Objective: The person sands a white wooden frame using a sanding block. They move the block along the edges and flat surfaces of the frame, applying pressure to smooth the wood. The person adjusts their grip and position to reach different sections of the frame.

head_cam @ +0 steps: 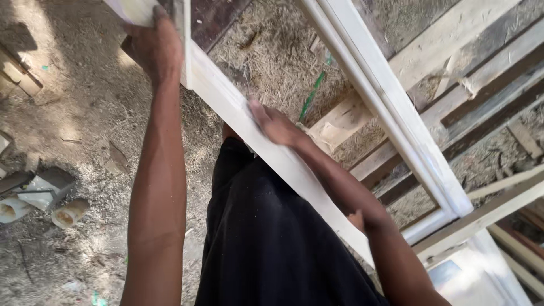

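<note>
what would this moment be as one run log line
left hand: grips top of white wooden frame | right hand: flat on frame rail, blurred | ground: sawdust, pipe pieces

The ground point(73, 107) is bare earth strewn with sawdust, wood shavings and dry straw. Sunlight falls in patches across it, with soft shadows between. At left, small wood offcuts point(22, 79) lie near the edge, and pale pipe ends point(68, 212) rest beside a dark block. At right, weathered planks and timbers point(487, 85) lie stacked across one another. A green strip point(313, 93) lies in the straw.
</note>
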